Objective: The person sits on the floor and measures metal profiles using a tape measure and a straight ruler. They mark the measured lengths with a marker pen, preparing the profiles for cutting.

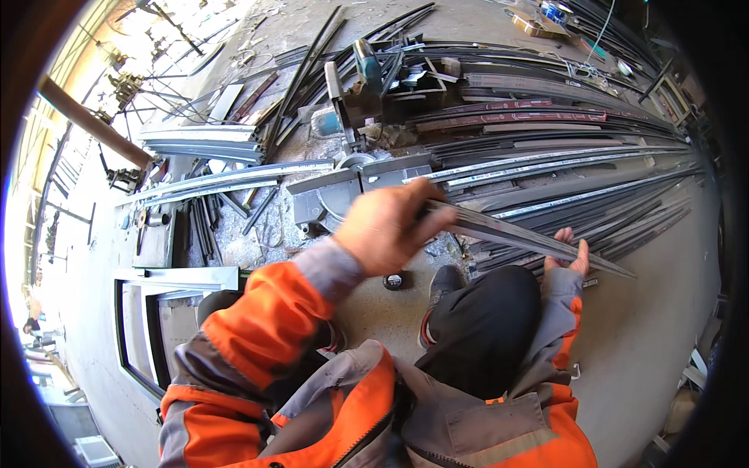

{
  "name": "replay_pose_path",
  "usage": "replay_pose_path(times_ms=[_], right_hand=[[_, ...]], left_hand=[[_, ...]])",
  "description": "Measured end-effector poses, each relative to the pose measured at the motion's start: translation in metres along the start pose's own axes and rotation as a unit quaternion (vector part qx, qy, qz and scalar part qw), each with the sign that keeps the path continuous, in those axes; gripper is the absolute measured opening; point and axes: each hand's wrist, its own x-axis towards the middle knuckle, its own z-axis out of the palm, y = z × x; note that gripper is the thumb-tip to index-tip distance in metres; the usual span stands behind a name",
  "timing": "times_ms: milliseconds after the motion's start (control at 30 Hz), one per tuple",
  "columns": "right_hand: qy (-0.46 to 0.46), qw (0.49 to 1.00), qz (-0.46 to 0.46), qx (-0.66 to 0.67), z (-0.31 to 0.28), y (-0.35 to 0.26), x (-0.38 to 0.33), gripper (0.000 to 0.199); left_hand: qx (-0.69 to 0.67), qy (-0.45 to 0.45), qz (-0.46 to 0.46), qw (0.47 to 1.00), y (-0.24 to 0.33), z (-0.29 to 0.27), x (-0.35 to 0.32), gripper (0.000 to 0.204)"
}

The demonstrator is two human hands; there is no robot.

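Note:
My left hand (394, 225) is closed around the near-left end of a long grey metal profile (499, 226), just in front of the mitre saw. From there the profile slants down to the right, and its far end sticks out beyond my right hand (568, 256). The fingers and thumb of that hand rise on either side of the profile, holding it. Behind my left hand stands the mitre saw (316, 204), with its grey table and fence on the floor. A small round black tape measure (392, 281) lies on the floor between my feet.
Many long dark profiles (562, 160) lie in heaps to the right and behind the saw. A stack of pale profiles (204, 144) is at the left. Near my left knee lies a rectangular metal frame (179, 278). A cardboard box (537, 23) stands far back.

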Motion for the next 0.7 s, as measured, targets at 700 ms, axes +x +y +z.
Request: replay_pose_path(times_ms=[700], right_hand=[[-0.524, 0.810, -0.129, -0.227, 0.322, -0.001, -0.080, 0.037]], left_hand=[[0.123, 0.036, -0.108, 0.986, -0.216, -0.114, -0.083, 0.061]])
